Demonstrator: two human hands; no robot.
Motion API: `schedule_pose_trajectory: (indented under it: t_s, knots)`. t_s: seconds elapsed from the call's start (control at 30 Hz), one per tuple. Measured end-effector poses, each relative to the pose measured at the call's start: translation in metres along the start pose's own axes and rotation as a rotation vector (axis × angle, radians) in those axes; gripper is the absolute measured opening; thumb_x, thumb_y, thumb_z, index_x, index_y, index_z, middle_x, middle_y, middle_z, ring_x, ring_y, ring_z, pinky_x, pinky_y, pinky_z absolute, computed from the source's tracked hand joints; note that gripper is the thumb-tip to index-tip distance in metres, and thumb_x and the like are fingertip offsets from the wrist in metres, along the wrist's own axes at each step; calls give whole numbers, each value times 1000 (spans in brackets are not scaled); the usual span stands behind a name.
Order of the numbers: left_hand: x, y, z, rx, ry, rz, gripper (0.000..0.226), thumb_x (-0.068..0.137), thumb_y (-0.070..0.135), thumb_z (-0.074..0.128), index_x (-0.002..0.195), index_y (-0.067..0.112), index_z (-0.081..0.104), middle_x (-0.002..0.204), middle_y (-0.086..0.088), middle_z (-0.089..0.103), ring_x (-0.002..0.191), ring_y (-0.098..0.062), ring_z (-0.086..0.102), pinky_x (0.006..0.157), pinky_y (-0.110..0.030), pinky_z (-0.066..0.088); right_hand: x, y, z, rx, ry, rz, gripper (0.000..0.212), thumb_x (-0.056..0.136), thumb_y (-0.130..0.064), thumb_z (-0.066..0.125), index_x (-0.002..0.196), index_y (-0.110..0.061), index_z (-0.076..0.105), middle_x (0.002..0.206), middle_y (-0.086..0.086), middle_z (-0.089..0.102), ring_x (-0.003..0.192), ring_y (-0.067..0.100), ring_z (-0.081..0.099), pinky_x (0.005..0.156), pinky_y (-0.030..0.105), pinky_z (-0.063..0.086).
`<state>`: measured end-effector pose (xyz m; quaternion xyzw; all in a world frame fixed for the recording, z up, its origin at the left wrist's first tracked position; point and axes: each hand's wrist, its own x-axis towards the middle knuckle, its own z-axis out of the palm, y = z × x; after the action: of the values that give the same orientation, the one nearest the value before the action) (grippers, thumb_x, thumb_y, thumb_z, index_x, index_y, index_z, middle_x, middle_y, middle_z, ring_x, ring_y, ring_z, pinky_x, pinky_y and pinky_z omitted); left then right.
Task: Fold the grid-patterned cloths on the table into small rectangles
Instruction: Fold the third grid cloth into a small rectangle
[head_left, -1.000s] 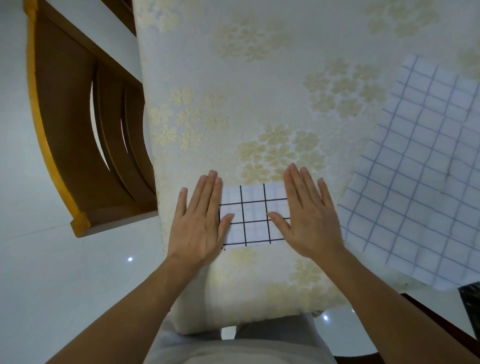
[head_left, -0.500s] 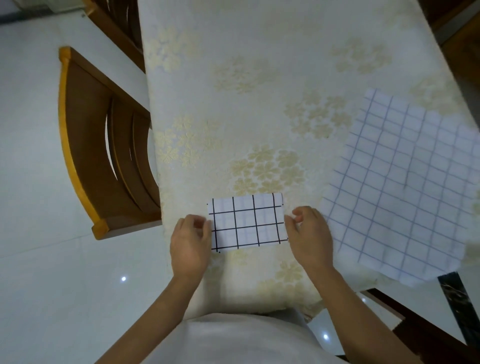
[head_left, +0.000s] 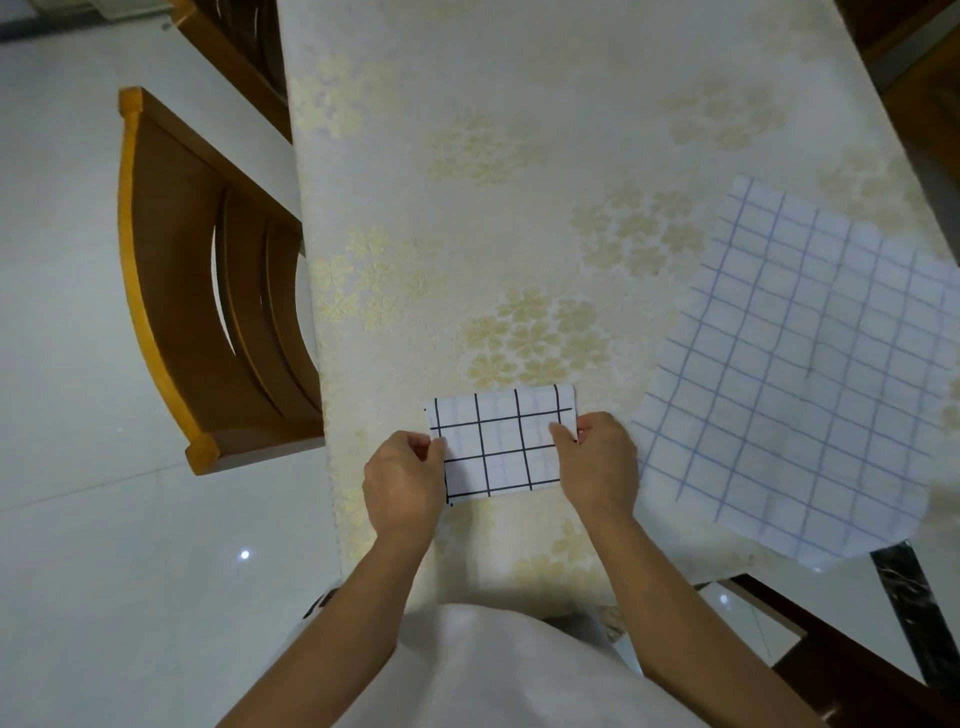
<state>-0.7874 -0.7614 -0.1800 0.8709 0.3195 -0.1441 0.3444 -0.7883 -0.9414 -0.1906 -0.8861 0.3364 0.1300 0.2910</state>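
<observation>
**Clerk:** Where is the work item?

**Inspector:** The black-grid cloth (head_left: 498, 441) lies on the table (head_left: 519, 130), close to its near edge. It is folded into a small rectangle with its long sides running left to right, and its edges look square.

**Clerk:** Left hand?

**Inspector:** The left hand (head_left: 402, 478) is at the rectangle's left short edge. Its fingers are curled and pinch that edge, thumb against forefinger.

**Clerk:** Right hand?

**Inspector:** The right hand (head_left: 597, 462) is at the right short edge. The thumb lies on top of the cloth and the fingers are curled beside it, pinching the edge. I cannot tell whether the cloth is lifted off the table or flat on it.

**Clerk:** Second cloth?

**Inspector:** The blue-grid cloth (head_left: 810, 374) is spread open to the right, unfolded and set at an angle to the table. Its near corner reaches the table's edge. Its left border runs just beside the right hand, and I cannot tell whether they touch.

**Clerk:** Surroundings?

**Inspector:** A cream tablecloth with a pale gold flower print covers the table. A wooden chair (head_left: 208, 291) stands at the table's left side on a pale glossy floor (head_left: 78, 467).
</observation>
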Motion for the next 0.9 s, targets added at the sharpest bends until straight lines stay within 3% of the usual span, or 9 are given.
schedule_pose_trajectory:
  t_s: [0.17, 0.3, 0.4, 0.53, 0.6, 0.67, 0.73, 0.83, 0.9]
  knots:
    - [3, 2, 1, 11, -38, -19, 19, 95, 28, 62, 104, 12, 67, 96, -2, 67, 84, -16, 58, 72, -27, 41, 2, 2, 8, -19, -37, 9, 39, 96, -36, 62, 66, -17, 46, 77, 5, 59, 69, 23, 56, 61, 31, 37]
    - [9, -1, -2, -48, -92, 27, 8, 94, 23, 62, 89, 16, 61, 93, -5, 65, 78, -16, 60, 65, -23, 43, -1, -4, 1, 67, -94, 14, 32, 97, -31, 60, 72, -15, 49, 85, 2, 52, 75, 19, 49, 65, 30, 37]
    - [9, 3, -13, -204, -155, 22, 13, 95, 21, 62, 83, 16, 58, 84, -3, 63, 75, -17, 57, 64, -26, 45, -6, -7, -11, 247, -148, 38, 32, 99, -27, 58, 74, -9, 46, 74, 1, 44, 65, 15, 40, 55, 28, 31]
    - [10, 13, -36, -447, -253, -50, 17, 93, 20, 65, 81, 12, 57, 76, -5, 58, 72, -18, 51, 65, -29, 44, -14, -16, -31, 476, -156, 35, 30, 95, -27, 63, 83, -2, 54, 76, 14, 54, 68, 25, 48, 65, 33, 39]
    - [12, 17, -50, -559, -287, -69, 14, 91, 19, 69, 85, 12, 59, 79, -10, 59, 76, -22, 55, 71, -36, 48, -19, -22, -42, 578, -155, 26, 23, 93, -26, 68, 89, -4, 62, 87, 16, 66, 74, 26, 60, 72, 33, 47]
    - [13, 21, -65, -645, -323, -67, 11, 89, 16, 71, 97, 14, 63, 87, -9, 66, 86, -22, 63, 82, -39, 51, -26, -29, -51, 669, -181, 19, 5, 92, -23, 71, 89, -19, 69, 88, 2, 74, 85, 17, 69, 77, 30, 52]
    - [13, 24, -80, -686, -385, -57, 26, 91, 14, 69, 117, 13, 64, 104, -7, 72, 99, -21, 68, 93, -38, 53, -34, -35, -57, 722, -193, 8, 7, 92, -20, 71, 88, -26, 72, 87, -4, 75, 86, 11, 69, 78, 27, 53]
    - [11, 25, -100, -660, -487, 30, 21, 96, 14, 60, 115, 10, 70, 108, -7, 74, 102, -22, 70, 92, -39, 55, -45, -42, -57, 720, -159, -38, 10, 94, -18, 67, 85, -14, 71, 84, 11, 70, 76, 15, 61, 73, 30, 48]
    - [11, 23, -108, -641, -499, 47, 20, 100, 15, 55, 105, 7, 72, 104, -9, 74, 99, -23, 70, 89, -41, 57, -54, -46, -52, 711, -129, -60, 28, 95, -17, 63, 76, 1, 54, 69, 17, 47, 64, 16, 44, 65, 31, 36]
